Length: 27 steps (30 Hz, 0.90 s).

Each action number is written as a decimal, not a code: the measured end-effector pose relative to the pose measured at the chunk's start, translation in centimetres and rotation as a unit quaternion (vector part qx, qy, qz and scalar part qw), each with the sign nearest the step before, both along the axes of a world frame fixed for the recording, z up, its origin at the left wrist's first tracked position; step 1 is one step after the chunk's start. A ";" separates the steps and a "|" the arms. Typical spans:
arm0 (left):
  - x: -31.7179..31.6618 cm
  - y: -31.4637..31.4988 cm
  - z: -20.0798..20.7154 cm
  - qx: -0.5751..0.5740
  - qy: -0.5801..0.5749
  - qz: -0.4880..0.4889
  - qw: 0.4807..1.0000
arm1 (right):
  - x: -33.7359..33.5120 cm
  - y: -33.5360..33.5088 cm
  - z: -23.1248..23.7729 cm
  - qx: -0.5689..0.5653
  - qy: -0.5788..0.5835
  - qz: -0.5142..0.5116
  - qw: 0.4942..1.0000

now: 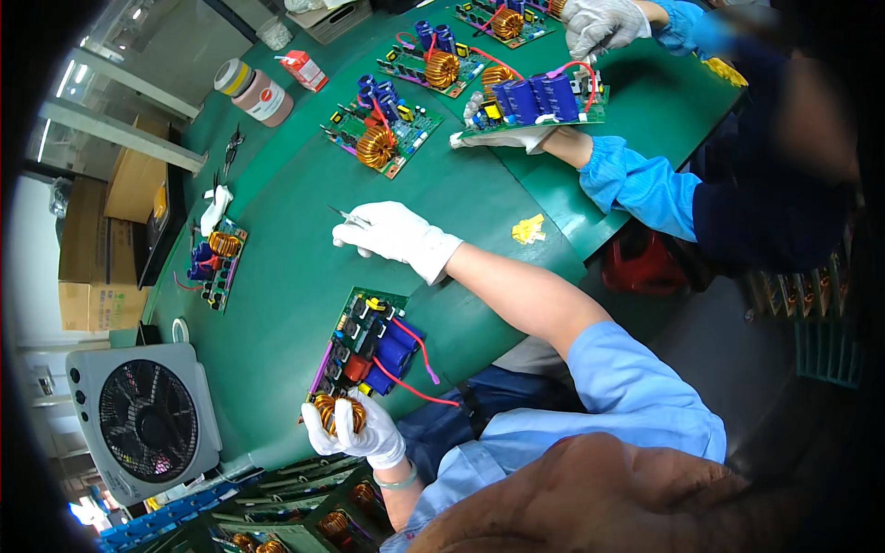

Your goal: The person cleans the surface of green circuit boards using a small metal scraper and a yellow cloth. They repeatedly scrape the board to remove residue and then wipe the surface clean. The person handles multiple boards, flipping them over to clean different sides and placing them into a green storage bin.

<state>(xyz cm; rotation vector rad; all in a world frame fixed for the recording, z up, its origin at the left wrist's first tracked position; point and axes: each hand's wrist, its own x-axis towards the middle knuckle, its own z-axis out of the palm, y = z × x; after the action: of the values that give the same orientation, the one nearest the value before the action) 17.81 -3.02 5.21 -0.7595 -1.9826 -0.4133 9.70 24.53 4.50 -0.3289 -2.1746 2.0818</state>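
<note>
My left hand (pixel 364 433), in a white glove, grips the copper-wound coil (pixel 337 417) at the near end of a green circuit board (pixel 348 341). That board is tilted and carries blue capacitors (pixel 395 355), dark parts and two loose red wires. My right hand (pixel 396 241), also gloved in white, is above the green table beyond the board. Its fingers are closed on a thin, pointed metal tool that looks like tweezers (pixel 352 218). The fingertips of the left hand are partly hidden by the coil.
Across the table (pixel 461 217), a co-worker's gloved hands hold another board (pixel 539 106). Several boards (pixel 383 134) lie at the back. A smaller board (pixel 217 263), pliers (pixel 233 147), a bottle (pixel 253 92) and cartons (pixel 88 249) are leftward. A fan (pixel 147 415) stands near left; yellow scraps (pixel 528 229) lie rightward.
</note>
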 end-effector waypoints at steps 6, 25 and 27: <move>0.4 -0.1 -0.3 -0.001 0.001 0.026 1.000 | 0.4 0.1 1.0 -0.010 -0.025 0.010 1.000; 0.3 -0.1 -0.5 0.005 0.002 0.015 1.000 | -0.1 0.0 0.0 0.019 -0.011 0.009 1.000; 0.4 0.0 -0.4 0.006 0.002 0.016 1.000 | -0.3 -0.1 -0.4 0.017 -0.002 0.007 1.000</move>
<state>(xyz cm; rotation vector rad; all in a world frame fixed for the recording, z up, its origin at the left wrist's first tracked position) 18.18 -3.00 4.84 -0.7203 -1.9842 -0.4043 9.42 24.38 4.14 -0.3151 -2.2188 2.0499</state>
